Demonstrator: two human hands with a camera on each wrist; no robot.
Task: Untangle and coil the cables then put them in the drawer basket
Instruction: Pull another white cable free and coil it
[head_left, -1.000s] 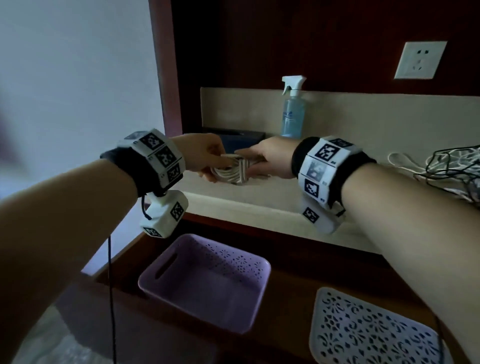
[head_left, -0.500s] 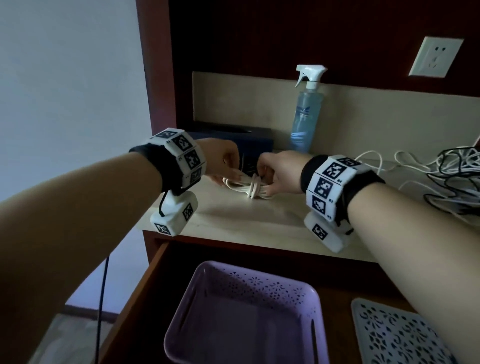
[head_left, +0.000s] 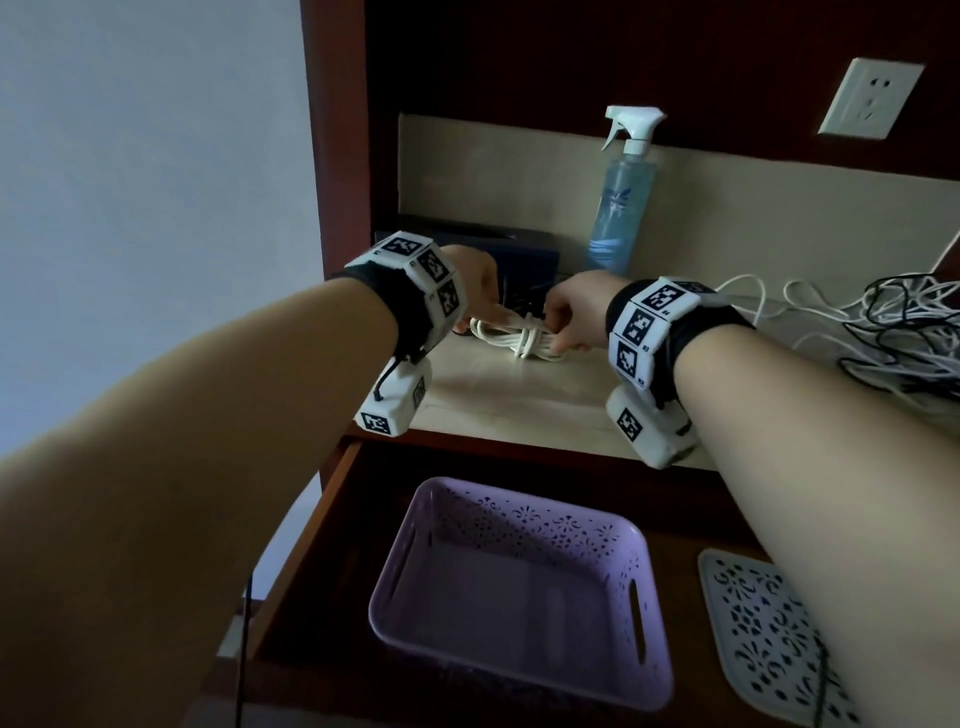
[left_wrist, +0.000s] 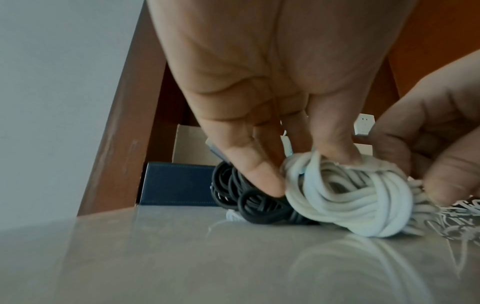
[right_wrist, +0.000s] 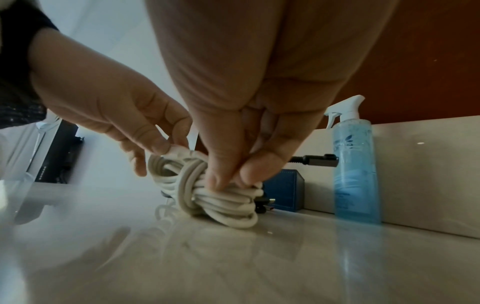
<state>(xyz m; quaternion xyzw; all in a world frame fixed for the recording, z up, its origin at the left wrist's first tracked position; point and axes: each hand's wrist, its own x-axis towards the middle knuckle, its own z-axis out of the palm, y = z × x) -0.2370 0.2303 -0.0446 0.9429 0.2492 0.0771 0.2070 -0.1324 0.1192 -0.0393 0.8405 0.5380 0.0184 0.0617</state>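
Observation:
A coiled white cable (head_left: 519, 340) (left_wrist: 348, 201) (right_wrist: 207, 197), wrapped around its middle, lies on the beige countertop (head_left: 519, 395). My left hand (head_left: 478, 291) (left_wrist: 291, 164) pinches its left end; my right hand (head_left: 569, 317) (right_wrist: 233, 176) pinches its right end. Behind the white coil sits a coiled black cable (left_wrist: 241, 195), against which my left fingers touch. A tangle of black and white cables (head_left: 893, 332) lies at the counter's right. The purple drawer basket (head_left: 519, 597) sits empty in the open drawer below.
A blue spray bottle (head_left: 621, 202) and a dark blue box (head_left: 519, 265) stand at the back of the counter. A white perforated basket lid (head_left: 769, 634) lies right of the purple basket. A wall socket (head_left: 867, 98) is at the upper right.
Both hands brought the white coil down onto the countertop and now hold it by its ends. The head view has tilted up and shifted left.

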